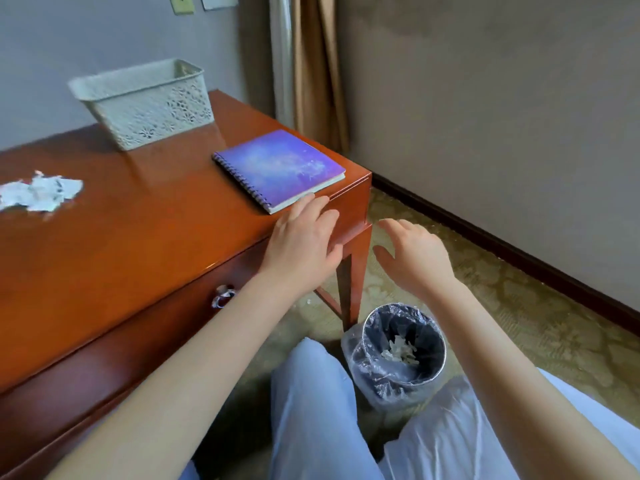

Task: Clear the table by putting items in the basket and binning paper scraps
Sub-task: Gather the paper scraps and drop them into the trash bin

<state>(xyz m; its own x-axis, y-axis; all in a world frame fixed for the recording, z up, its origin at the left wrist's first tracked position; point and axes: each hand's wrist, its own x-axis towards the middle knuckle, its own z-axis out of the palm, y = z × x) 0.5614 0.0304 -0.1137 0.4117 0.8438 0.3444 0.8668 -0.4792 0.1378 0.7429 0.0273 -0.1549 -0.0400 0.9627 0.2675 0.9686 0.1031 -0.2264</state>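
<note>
Head view: left hand (303,237) touches notebook (278,168).

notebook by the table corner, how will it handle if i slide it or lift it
The notebook lies flat on glossy wood, so it probably slides easily. It sits at the table corner, so a push rightward may drop it. It looks thin, so likely light, flexing slightly.

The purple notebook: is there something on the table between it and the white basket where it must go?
Nothing visible does. The purple notebook lies flat near the table's right corner, and the white basket stands behind it to the left with only bare wood between. The paper scraps lie far left, off that path. The left hand touches the notebook's near edge.
</note>
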